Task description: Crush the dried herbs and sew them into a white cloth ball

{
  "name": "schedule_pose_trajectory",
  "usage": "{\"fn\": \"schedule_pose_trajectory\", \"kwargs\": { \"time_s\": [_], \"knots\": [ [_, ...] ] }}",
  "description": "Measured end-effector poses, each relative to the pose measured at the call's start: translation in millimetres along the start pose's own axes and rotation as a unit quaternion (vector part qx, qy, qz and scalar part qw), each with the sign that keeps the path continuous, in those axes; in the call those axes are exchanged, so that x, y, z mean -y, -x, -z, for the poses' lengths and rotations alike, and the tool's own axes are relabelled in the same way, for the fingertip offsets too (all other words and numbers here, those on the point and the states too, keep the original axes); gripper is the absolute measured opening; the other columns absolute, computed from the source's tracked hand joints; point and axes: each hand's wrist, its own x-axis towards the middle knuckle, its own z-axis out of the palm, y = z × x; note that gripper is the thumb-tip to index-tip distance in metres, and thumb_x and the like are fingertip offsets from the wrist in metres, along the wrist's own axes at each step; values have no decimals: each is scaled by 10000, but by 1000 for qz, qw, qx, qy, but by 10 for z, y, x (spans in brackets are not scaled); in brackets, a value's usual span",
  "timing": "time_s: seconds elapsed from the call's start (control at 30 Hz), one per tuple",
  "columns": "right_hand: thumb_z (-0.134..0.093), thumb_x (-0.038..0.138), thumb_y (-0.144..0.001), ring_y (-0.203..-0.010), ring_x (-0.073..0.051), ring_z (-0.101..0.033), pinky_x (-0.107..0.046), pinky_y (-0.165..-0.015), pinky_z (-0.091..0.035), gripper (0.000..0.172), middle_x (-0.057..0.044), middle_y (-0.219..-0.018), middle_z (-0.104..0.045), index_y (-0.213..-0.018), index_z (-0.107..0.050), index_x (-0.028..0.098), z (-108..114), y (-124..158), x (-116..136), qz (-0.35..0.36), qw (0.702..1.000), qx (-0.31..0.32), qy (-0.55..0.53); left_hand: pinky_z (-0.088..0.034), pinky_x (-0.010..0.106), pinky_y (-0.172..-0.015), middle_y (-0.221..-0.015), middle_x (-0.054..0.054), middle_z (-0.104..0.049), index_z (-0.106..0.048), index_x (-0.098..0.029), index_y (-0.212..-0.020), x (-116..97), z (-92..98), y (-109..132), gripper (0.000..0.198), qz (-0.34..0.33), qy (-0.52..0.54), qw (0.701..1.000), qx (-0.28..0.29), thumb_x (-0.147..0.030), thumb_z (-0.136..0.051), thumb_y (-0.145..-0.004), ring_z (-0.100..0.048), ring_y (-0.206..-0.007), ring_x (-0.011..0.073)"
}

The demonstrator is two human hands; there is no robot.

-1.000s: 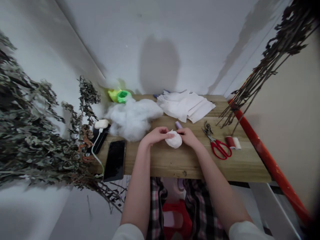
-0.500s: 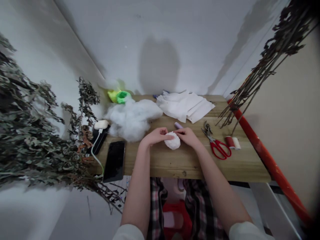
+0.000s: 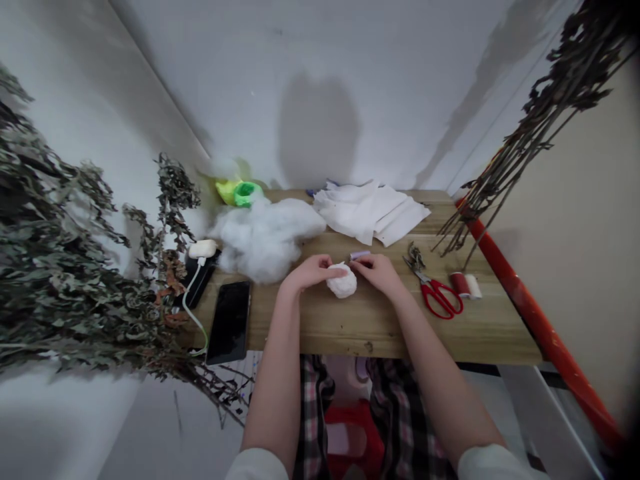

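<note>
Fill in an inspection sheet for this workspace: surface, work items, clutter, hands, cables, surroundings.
Surface: wooden table, dark mark near front edge.
Work items: white puffy ball, white stuffing, white cloth pieces, lilac spool, red spool, white spool, red-handled scissors.
Clutter: black phone at the left.
Hands: left hand holds the white puffy ball; right hand is close beside it, its grip unclear.
Cables: pale cable plugged into a white adapter.
Surroundings: dried plants on both sides, pale wall behind.

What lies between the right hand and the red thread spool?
The red-handled scissors lie on the table between the right hand and the red thread spool, as the head view shows.
</note>
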Motion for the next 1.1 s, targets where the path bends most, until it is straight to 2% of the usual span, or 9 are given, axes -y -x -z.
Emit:
{"fn": "schedule_pose_trajectory", "kwargs": {
  "time_s": [0.3,0.53,0.8,1.1],
  "knots": [
    [-520,285,-789,-585,-145,-522,-258,-566,-365,244,-30,-663,-678,-699,-710,160,44,11,-19,-6,1000,-12,-12,-241,227,-504,-574,-45,-468,-466,-178,-627,64,11,-40,472,8,-31,997,-72,-534,-763,-534,-377,-533,86],
    [-541,354,-784,-636,-157,-560,-267,-622,-414,246,-32,-691,-669,-708,-678,164,69,9,4,-25,991,-15,-127,-257,242,-516,-571,-36,-468,-463,-188,-629,150,16,-137,477,-9,-80,984,-160,-576,-733,-559,-387,-544,104],
    [-548,437,-805,-607,-138,-530,-258,-604,-421,277,-14,-652,-612,-778,-623,172,21,11,35,-4,977,-45,-207,-259,244,-537,-562,-44,-436,-427,-197,-620,99,-45,-181,494,-18,-79,964,-252,-611,-693,-591,-372,-554,104],
    [-536,456,-828,-582,-126,-484,-240,-566,-364,284,3,-648,-571,-786,-591,180,-58,54,169,21,979,-39,-199,-291,239,-560,-592,-35,-476,-433,-196,-635,27,-129,-203,444,-21,-72,938,-340,-565,-680,-635,-414,-576,104]
  ]
}}
